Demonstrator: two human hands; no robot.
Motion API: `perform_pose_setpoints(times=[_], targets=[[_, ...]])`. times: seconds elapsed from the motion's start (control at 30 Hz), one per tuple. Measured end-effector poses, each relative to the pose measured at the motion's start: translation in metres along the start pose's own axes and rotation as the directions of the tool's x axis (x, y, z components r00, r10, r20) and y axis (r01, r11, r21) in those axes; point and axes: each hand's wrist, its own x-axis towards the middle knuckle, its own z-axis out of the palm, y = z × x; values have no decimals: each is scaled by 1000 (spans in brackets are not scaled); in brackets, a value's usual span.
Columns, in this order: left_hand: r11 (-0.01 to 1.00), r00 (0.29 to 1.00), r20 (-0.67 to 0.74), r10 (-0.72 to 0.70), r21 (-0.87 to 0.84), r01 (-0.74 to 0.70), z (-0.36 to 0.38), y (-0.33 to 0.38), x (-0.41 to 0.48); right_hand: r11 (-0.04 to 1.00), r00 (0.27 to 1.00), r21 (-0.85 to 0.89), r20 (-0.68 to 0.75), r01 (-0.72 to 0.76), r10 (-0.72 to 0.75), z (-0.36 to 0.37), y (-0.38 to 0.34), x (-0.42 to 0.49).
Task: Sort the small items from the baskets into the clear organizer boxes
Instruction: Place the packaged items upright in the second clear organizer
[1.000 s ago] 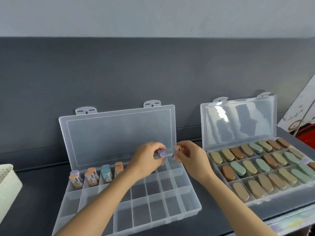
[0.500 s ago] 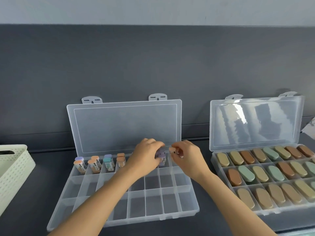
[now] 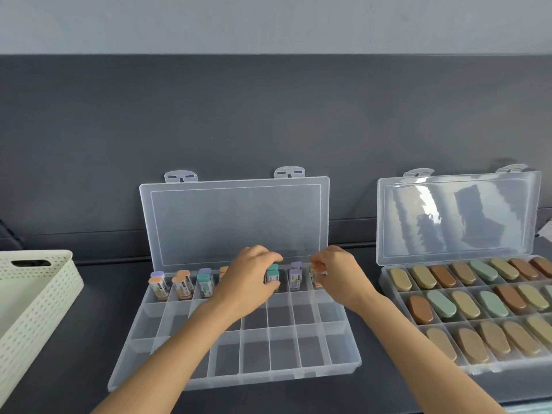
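The left hand point(image 3: 249, 283) curls round a teal-capped item point(image 3: 272, 275), and the right hand point(image 3: 339, 277) pinches an orange-capped item point(image 3: 316, 274). Both items stand upright in the far row of the open organizer box point(image 3: 340, 351), probably so two fit per compartment. The basket point(image 3: 44, 297) sits well left.

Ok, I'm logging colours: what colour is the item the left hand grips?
Teal, seen in the head view: the item in the left hand.
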Motion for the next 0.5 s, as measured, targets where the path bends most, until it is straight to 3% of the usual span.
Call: perform_pose_setpoints(times=[0.23, 0.5], targets=[[1000, 1000, -11, -9, 9, 9, -13, -6, -7, 999, 999, -21, -15, -37, 37, -8, -15, -4], [991, 991, -114, -73, 106, 86, -34, -18, -32, 986, 993, 115, -23, 120, -119, -11, -60, -16]])
